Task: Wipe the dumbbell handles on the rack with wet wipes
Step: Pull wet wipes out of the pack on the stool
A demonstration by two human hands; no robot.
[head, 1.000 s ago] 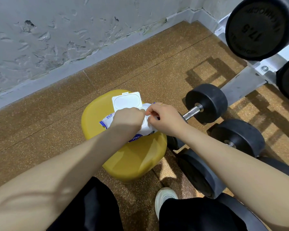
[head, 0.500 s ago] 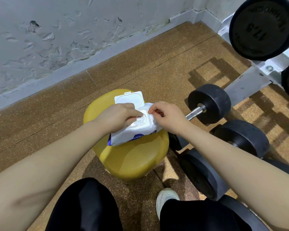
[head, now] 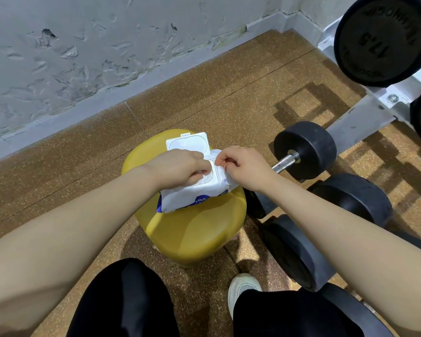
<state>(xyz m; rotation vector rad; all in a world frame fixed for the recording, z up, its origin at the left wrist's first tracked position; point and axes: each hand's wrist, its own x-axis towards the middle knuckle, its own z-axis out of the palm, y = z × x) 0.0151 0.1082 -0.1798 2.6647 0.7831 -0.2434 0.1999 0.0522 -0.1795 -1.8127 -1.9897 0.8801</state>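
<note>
A white pack of wet wipes (head: 195,193) lies on a yellow stool (head: 192,229), its flip lid (head: 187,142) standing open. My left hand (head: 180,166) rests on the pack with its fingertips at the round opening. My right hand (head: 243,164) pinches the pack's right edge. I cannot tell whether a wipe is between the fingers. A black dumbbell (head: 304,149) with a chrome handle (head: 283,164) lies on the floor to the right. More dumbbells (head: 350,198) lie beside it.
The dumbbell rack (head: 365,117) stands at the right with a 17.5 dumbbell (head: 382,40) on it. A grey peeling wall (head: 83,49) runs along the back. My knees in black trousers (head: 122,302) and a white shoe (head: 243,288) are at the bottom.
The pack has been turned and laid flatter on the stool. My left hand has shifted from gripping the pack to its opening; my right hand stays at the right edge.
</note>
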